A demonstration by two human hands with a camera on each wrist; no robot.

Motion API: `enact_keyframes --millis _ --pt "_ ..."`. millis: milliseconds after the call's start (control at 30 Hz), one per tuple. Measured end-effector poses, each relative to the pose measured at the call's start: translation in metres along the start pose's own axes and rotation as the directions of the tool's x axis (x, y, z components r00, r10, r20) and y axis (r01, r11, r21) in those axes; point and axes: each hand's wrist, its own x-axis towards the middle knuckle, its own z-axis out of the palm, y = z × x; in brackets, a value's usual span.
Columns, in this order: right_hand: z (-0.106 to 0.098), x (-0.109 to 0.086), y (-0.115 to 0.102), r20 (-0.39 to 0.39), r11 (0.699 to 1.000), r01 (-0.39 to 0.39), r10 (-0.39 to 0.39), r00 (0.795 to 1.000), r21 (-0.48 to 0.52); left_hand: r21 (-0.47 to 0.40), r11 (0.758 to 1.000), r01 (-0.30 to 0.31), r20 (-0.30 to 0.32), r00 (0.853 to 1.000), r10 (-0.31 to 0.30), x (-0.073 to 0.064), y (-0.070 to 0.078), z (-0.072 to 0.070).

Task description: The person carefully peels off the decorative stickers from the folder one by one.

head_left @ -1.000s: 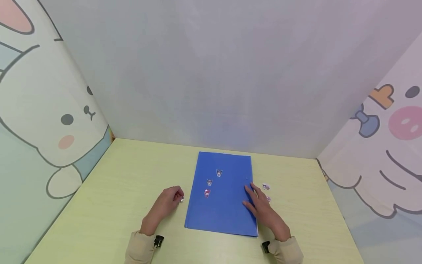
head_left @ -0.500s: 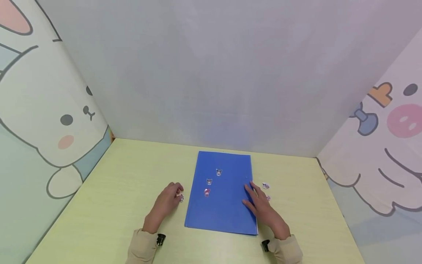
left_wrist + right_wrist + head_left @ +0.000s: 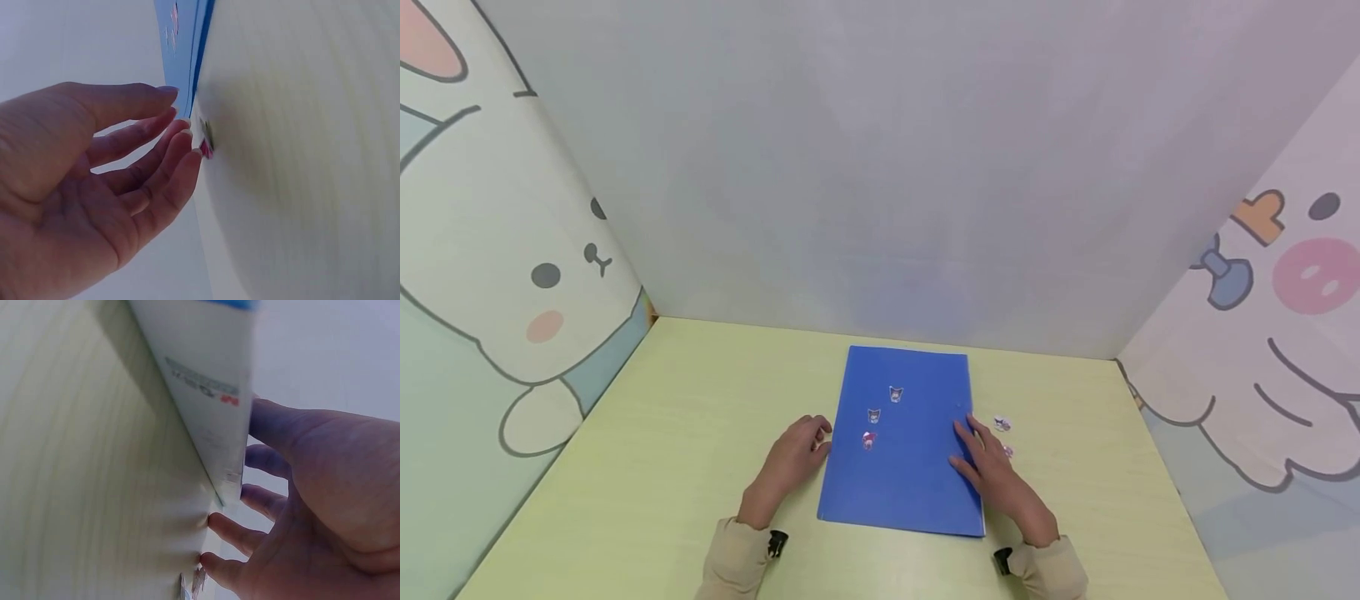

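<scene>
Pale table [image 3: 722, 375] bears blue folder [image 3: 902, 492], best steadied by spread right hand [image 3: 997, 482]; left hand [image 3: 793, 456] separate, thumb and fingers parted, light pinch advised for adjacent sticker [image 3: 207, 149].

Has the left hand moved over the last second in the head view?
Yes, rightward: judged against the blue folder, the left hand has shifted closer to the folder's left edge.

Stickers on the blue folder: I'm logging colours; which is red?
In the head view, the lowest sticker on the folder; its top is red, the upper two look dark.
</scene>
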Motion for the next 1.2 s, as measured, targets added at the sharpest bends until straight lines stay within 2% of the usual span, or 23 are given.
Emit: enact_keyframes --millis 133,367,767,933,1200 --pt "0.001 0.000 0.000 -0.011 1.000 0.014 -0.014 1.000 0.002 0.006 1.000 -0.011 0.016 1.000 0.010 0.004 0.004 0.004" --pt "0.003 0.000 0.004 -0.055 0.996 0.083 -0.084 0.995 -0.015 -0.011 1.000 -0.019 0.038 0.999 0.019 0.007 0.014 0.008" --pt "0.002 0.003 0.005 -0.010 0.999 0.036 -0.036 0.999 -0.003 -0.026 0.998 -0.053 0.070 0.996 0.055 0.013 0.024 0.018" --pt "0.001 0.002 0.005 -0.015 0.999 0.044 -0.044 0.999 0.001 -0.047 0.998 -0.033 0.115 0.993 0.038 0.016 0.028 0.018" --pt "0.002 0.002 0.004 -0.045 0.997 0.078 -0.079 0.996 -0.011 -0.046 0.998 -0.031 0.133 0.990 0.037 0.019 0.032 0.023"
